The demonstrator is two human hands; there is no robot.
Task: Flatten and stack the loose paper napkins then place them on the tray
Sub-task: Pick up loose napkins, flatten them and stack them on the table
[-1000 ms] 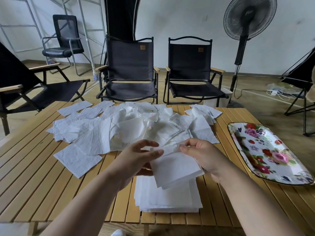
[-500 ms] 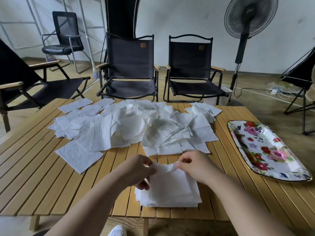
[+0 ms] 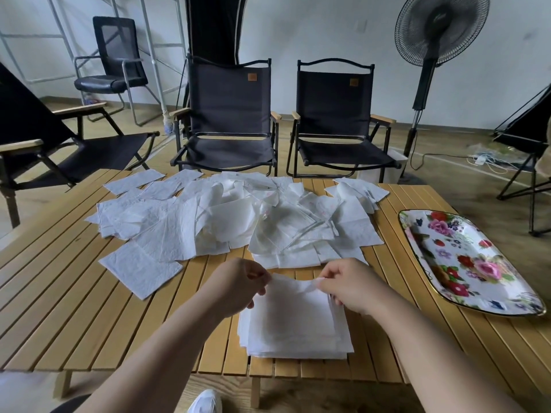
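Left hand (image 3: pixel 238 286) and right hand (image 3: pixel 350 283) each pinch a far corner of one napkin (image 3: pixel 293 289), hands apart, the sheet's far edge lifted between them. Its near part lies on the stack of flattened napkins (image 3: pixel 295 335) at the table's (image 3: pixel 74 308) near edge. Loose napkins (image 3: pixel 226 222) spread in a heap across the table's far half. The flowered tray (image 3: pixel 465 263) sits at the table's right edge, well apart from the stack.

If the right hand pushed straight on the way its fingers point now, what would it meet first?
The right hand points leftward along the raised edge of the thin white paper napkin it pinches, so it would probably meet the left hand, pinching that same edge. Depth is unclear.
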